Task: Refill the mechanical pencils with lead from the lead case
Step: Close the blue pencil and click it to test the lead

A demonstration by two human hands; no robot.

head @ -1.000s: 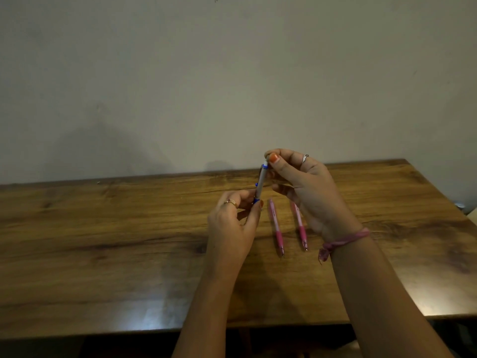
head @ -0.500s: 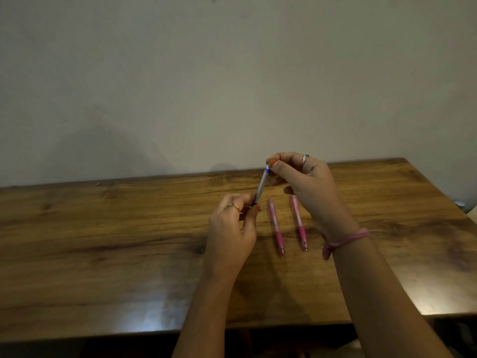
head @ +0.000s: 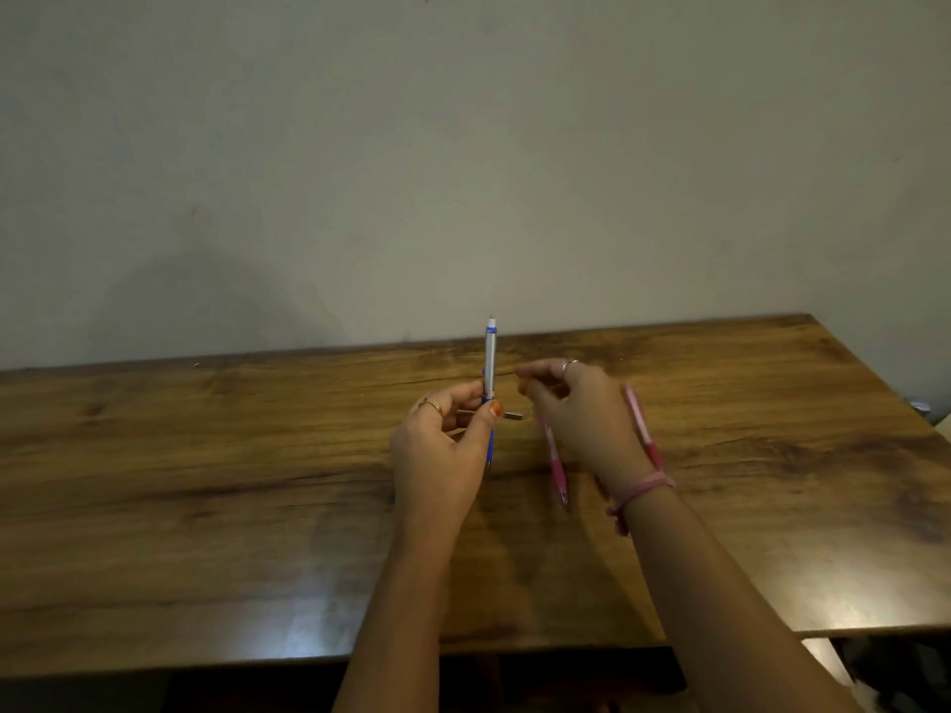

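Note:
My left hand [head: 442, 445] grips a silver and blue mechanical pencil [head: 490, 362] and holds it upright above the table, white end on top. My right hand [head: 576, 414] hovers just right of it, apart from the pencil, with its fingertips pinched together. It is blurred, so anything between the fingers is hidden. Two pink mechanical pencils lie on the table: one [head: 555, 463] under the right hand, the other [head: 640, 429] behind the right wrist. A small dark, thin item [head: 513, 415] lies on the table between my hands.
The wooden table [head: 206, 481] stands against a plain wall. Its right edge is near a small object [head: 921, 406] beyond the corner. A pink band sits on my right wrist.
My right hand let go of the pencil's top and dropped down and to the right. My left hand turned the pencil more upright. The small item on the table came into view.

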